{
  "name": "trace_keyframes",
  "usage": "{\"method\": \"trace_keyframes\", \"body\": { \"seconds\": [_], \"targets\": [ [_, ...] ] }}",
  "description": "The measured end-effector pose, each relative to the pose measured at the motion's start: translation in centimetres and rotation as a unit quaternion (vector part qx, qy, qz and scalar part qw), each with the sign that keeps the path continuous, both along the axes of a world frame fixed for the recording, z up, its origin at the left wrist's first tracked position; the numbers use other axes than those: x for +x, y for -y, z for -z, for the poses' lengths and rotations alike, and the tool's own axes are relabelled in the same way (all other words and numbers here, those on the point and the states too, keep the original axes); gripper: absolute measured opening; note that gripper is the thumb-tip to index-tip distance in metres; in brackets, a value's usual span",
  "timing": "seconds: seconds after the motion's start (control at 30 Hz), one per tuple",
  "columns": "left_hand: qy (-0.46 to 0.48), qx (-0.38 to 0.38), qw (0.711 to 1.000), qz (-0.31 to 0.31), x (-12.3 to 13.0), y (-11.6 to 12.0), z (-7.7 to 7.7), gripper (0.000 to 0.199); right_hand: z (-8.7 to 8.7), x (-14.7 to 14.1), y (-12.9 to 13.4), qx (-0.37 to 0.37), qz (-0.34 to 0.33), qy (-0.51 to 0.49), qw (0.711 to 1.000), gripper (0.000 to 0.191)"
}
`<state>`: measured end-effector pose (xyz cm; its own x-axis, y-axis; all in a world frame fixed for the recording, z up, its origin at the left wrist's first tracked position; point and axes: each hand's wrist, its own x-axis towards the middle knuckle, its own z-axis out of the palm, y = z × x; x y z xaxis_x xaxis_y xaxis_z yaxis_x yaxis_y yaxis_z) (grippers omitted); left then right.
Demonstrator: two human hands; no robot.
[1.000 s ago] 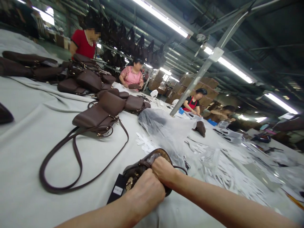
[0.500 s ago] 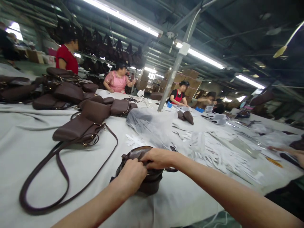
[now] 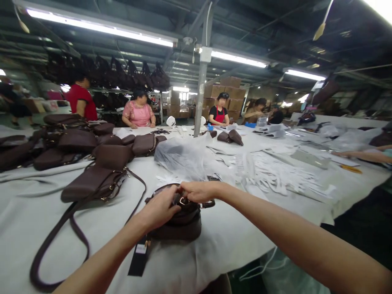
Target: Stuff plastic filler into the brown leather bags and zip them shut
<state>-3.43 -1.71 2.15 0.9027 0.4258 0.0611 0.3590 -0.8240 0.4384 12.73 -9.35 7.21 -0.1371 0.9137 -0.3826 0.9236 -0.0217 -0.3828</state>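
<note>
A small dark brown handbag (image 3: 180,232) stands on the cloth-covered table in front of me. My left hand (image 3: 162,206) is closed on the bag's top edge, thumb on the near side. Beside it, my right hand (image 3: 197,191) pinches the top edge as well, and the two hands' fingertips meet there. What exactly lies between the fingertips is hidden. A gold-coloured metal ring (image 3: 183,201) shows just below the right fingers. From the bag's left side hangs a black tag (image 3: 139,259) with a white label.
Brown bags (image 3: 78,141) are heaped at the left, one with a long strap (image 3: 39,257) looping nearer. Clear plastic film (image 3: 177,157) and white cut strips (image 3: 281,173) lie beyond my hands. A metal post (image 3: 200,90) rises mid-table. Several co-workers are around the table.
My view has levelled and turned right. The left hand has opened out from a tighter curl along the bag's top. The metal ring and black tag now show clearly.
</note>
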Motion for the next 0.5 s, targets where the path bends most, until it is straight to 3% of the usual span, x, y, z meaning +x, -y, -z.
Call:
{"method": "trace_keyframes", "body": {
  "seconds": [0.13, 0.27, 0.37, 0.5],
  "targets": [
    [-0.082, 0.028, 0.996, 0.024, 1.3, 0.2, 0.3, 0.023, 0.2, -0.6, 0.2, 0.045, 0.003, 0.126, 0.991, 0.045],
    [-0.096, 0.045, 0.992, 0.071, 2.1, -0.1, 0.3, 0.035, 0.3, -1.3, 0.5, 0.067, -0.057, 0.205, 0.975, 0.036],
    [-0.079, 0.062, 0.989, 0.107, 2.8, -0.3, 0.7, 0.030, 0.2, -1.7, 0.4, 0.074, -0.097, 0.274, 0.954, 0.030],
    [-0.159, 0.087, 0.978, 0.102, 3.7, -0.4, 1.3, 0.025, 0.4, -2.0, 0.3, 0.072, -0.141, 0.328, 0.931, 0.021]
  ]
}}
